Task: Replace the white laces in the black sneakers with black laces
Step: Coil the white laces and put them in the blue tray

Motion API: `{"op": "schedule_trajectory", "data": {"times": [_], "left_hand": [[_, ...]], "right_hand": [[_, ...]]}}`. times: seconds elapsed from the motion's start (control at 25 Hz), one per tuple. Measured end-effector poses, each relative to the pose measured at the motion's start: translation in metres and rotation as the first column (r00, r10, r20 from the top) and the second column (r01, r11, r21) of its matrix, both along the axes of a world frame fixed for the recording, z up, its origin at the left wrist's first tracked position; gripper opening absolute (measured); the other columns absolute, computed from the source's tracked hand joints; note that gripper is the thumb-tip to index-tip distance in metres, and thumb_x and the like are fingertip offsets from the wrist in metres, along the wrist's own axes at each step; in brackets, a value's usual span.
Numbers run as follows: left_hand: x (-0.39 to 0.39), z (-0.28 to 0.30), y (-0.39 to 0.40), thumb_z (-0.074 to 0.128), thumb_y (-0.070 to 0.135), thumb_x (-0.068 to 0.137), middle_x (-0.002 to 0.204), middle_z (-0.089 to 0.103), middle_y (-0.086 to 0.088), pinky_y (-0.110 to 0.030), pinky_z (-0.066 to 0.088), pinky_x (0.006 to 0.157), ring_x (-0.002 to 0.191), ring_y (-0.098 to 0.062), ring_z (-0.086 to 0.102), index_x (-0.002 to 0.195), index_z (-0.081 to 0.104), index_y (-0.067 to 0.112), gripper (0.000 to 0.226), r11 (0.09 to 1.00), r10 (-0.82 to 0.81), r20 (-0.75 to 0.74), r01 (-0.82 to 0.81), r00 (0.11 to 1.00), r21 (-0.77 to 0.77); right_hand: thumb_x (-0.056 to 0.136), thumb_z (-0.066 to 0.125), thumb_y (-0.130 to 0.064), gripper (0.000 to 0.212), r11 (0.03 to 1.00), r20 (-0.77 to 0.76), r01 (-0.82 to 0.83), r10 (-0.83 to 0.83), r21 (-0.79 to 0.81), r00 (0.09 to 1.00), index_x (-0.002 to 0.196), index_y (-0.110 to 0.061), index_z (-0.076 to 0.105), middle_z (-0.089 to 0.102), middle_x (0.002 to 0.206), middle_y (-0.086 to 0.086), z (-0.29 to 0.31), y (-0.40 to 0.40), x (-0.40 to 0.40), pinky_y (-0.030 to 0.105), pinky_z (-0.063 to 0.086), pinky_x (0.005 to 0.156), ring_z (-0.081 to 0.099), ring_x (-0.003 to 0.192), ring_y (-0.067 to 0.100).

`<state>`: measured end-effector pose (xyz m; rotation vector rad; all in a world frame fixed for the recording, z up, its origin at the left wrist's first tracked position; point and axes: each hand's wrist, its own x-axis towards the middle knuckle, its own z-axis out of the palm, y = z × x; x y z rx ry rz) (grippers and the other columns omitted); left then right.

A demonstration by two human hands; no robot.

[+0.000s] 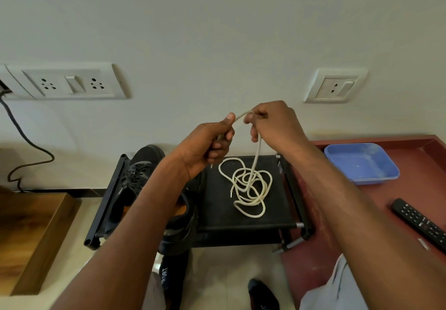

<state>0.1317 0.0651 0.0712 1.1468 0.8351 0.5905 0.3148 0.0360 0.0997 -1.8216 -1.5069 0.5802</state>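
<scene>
Both forearms reached forward, left hand (212, 141) and right hand (270, 124) pinching the white lace (248, 186), seemingly to gather it.

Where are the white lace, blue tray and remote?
white lace (249, 189), head view, coiled part on the black rack
blue tray (362, 163), head view, bare floor of tray
remote (418, 221), head view, middle of button face
</scene>
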Motion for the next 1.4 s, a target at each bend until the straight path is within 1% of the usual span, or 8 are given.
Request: {"op": "schedule_trajectory", "data": {"times": [0.12,0.24,0.56,0.68,0.8,0.92,1.08,1.4], "left_hand": [[-0.002,0.001,-0.001,0.051,0.052,0.104,0.063,0.023,0.002,-0.023,0.018,0.045,0.053,-0.012,0.017,0.075,0.057,0.019,0.044,0.993,-0.114,-0.013,0.114,0.993,0.009],[-0.003,0.006,0.0,0.048,0.047,0.106,0.064,0.019,0.004,-0.023,0.015,0.043,0.051,-0.009,0.014,0.079,0.057,0.019,0.04,0.989,-0.111,0.254,0.133,0.961,-0.071],[-0.006,0.001,0.009,0.046,0.041,0.109,0.075,0.062,0.001,-0.021,0.054,0.058,0.068,-0.012,0.064,0.088,0.065,0.014,0.039,0.909,0.391,0.586,-0.2,0.71,-0.365],[-0.005,-0.004,0.008,0.049,0.045,0.106,0.087,0.073,-0.011,-0.031,0.06,0.076,0.088,-0.025,0.075,0.093,0.067,0.008,0.043,0.911,0.409,0.382,-0.398,0.829,-0.112],[-0.001,-0.007,0.003,0.052,0.053,0.104,0.062,0.062,-0.013,-0.029,0.048,0.055,0.054,-0.021,0.059,0.079,0.069,0.005,0.056,0.896,0.357,0.03,-0.351,0.934,0.27],[0.003,-0.008,0.004,0.047,0.061,0.103,0.054,0.045,-0.003,-0.026,0.03,0.047,0.045,-0.014,0.035,0.063,0.062,0.016,0.062,0.939,0.25,-0.073,-0.223,0.965,0.263],[0.004,-0.011,0.006,0.037,0.034,0.112,0.061,0.042,-0.002,-0.024,0.026,0.046,0.045,-0.011,0.029,0.088,0.069,0.01,0.047,0.995,-0.047,0.086,0.039,0.995,0.094],[-0.001,-0.003,0.001,0.044,0.033,0.106,0.064,0.046,0.001,-0.017,0.035,0.044,0.044,-0.005,0.042,0.102,0.07,0.006,0.038,0.981,-0.133,0.374,0.175,0.918,-0.083]], "right_hand": [[0.103,0.059,-0.017,0.018,0.999,-0.075,0.048,-0.049,-0.012,0.996,0.098,-0.021,0.076,0.072,0.08,-0.004,0.001,0.001,0.005,0.02,0.046,0.061,0.068,0.065,0.009],[0.103,0.057,-0.018,0.021,0.996,0.048,0.045,-0.042,-0.071,0.998,0.103,-0.019,0.078,0.071,0.085,-0.002,-0.003,0.002,0.004,0.028,0.042,0.062,0.062,0.071,0.014],[0.107,0.056,-0.034,0.03,0.795,0.135,-0.349,0.468,-0.495,0.874,0.094,-0.022,0.08,0.063,0.065,-0.013,-0.004,-0.014,-0.031,0.026,0.039,0.062,0.056,0.063,0.005],[0.107,0.056,-0.04,0.034,0.781,0.08,-0.444,0.527,-0.439,0.846,0.09,-0.023,0.08,0.069,0.076,-0.001,0.002,-0.017,-0.039,0.034,0.052,0.07,0.064,0.07,0.015],[0.106,0.058,-0.041,0.038,0.841,-0.135,-0.463,0.444,-0.28,0.886,0.09,-0.014,0.078,0.058,0.06,-0.011,0.015,-0.019,-0.033,0.019,0.041,0.054,0.047,0.05,0.003],[0.106,0.059,-0.04,0.039,0.922,-0.337,-0.373,0.32,-0.107,0.885,0.086,-0.01,0.073,0.046,0.052,-0.013,0.022,-0.016,-0.024,0.022,0.03,0.048,0.032,0.045,0.005],[0.107,0.059,-0.035,0.036,0.97,-0.485,-0.244,0.208,-0.012,0.849,0.088,-0.007,0.071,0.043,0.053,-0.007,0.025,-0.013,-0.014,0.023,0.026,0.047,0.03,0.046,0.008],[0.104,0.063,-0.034,0.033,1.0,-0.367,-0.021,0.026,0.019,0.93,0.083,-0.011,0.074,0.05,0.056,-0.007,0.014,-0.004,-0.008,0.022,0.033,0.051,0.04,0.045,0.004]]}}
